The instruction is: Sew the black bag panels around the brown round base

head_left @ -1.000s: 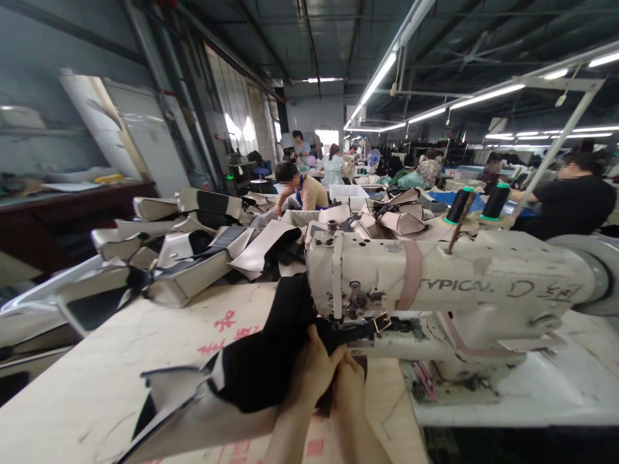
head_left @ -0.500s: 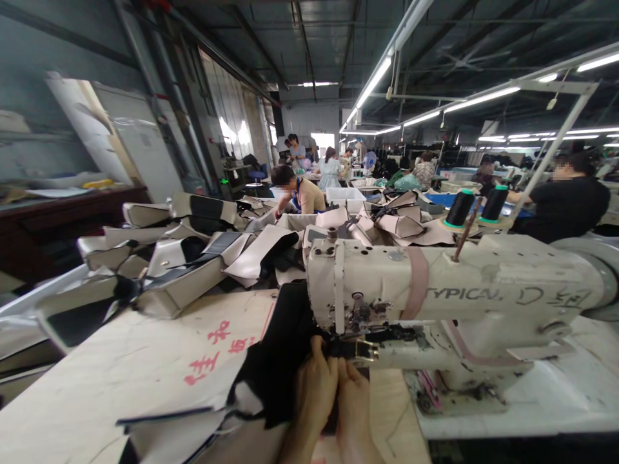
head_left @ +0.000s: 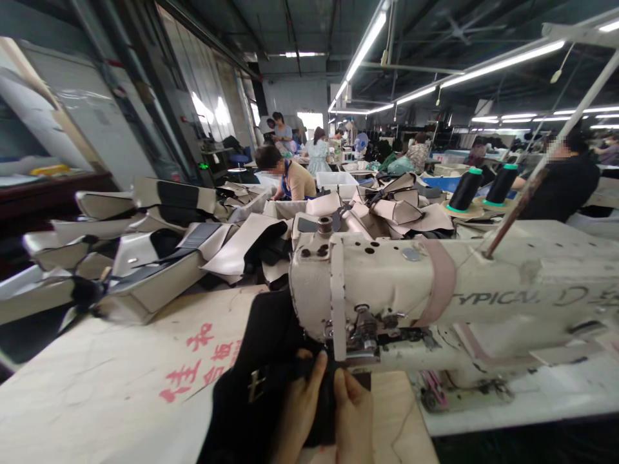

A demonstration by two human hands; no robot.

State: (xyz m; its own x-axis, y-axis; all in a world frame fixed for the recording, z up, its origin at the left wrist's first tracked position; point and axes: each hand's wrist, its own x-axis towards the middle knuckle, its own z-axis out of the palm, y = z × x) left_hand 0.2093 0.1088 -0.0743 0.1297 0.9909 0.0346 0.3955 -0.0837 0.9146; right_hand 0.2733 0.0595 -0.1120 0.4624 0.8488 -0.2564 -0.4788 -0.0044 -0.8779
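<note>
A cream sewing machine (head_left: 435, 290) marked TYPICAL stands across the right half of the table. Under its head lies a piece of black fabric (head_left: 264, 361) that runs toward the bottom edge. My left hand (head_left: 300, 406) and my right hand (head_left: 355, 412) sit side by side just below the needle area, fingers closed on the black fabric and pressing it toward the presser foot. A small metal buckle shape (head_left: 255, 385) shows on the fabric left of my left hand.
Piles of beige and black cut panels (head_left: 159, 251) cover the table's far side. Two dark thread cones (head_left: 465, 189) stand behind the machine. The table top (head_left: 111, 374) bears red printed characters. Other people work at benches further back.
The view has moved closer to the machine and tipped down. Both hands have slid with the black fabric further under the machine head, and the grey panel edge at lower left is out of sight.
</note>
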